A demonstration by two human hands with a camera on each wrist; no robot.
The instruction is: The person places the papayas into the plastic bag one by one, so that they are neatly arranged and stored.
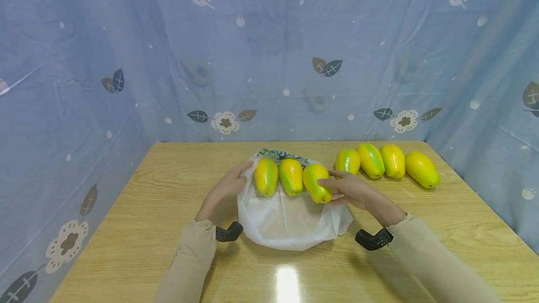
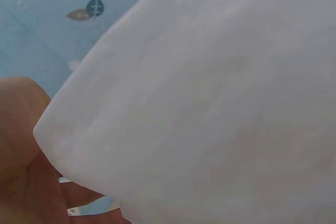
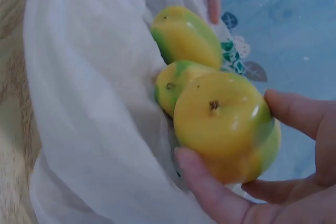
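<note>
A white plastic bag (image 1: 290, 228) with a green print near its far edge lies on the table. My left hand (image 1: 229, 186) holds the bag's left edge; in the left wrist view the white film passes between thumb and fingers and hides much of the hand. With thumb and fingers around it, my right hand (image 1: 351, 188) grips a yellow-green mango (image 1: 316, 183) over the bag's right part. To its left, two more mangoes, one in the middle (image 1: 291, 176) and one at the left (image 1: 266, 177), rest at the bag's far side.
Several more mangoes lie in a row at the back right: one close behind my right hand (image 1: 347, 160), others further right (image 1: 370, 160), (image 1: 422, 169). The wooden table (image 1: 168, 191) ends at a blue patterned curtain (image 1: 269, 60).
</note>
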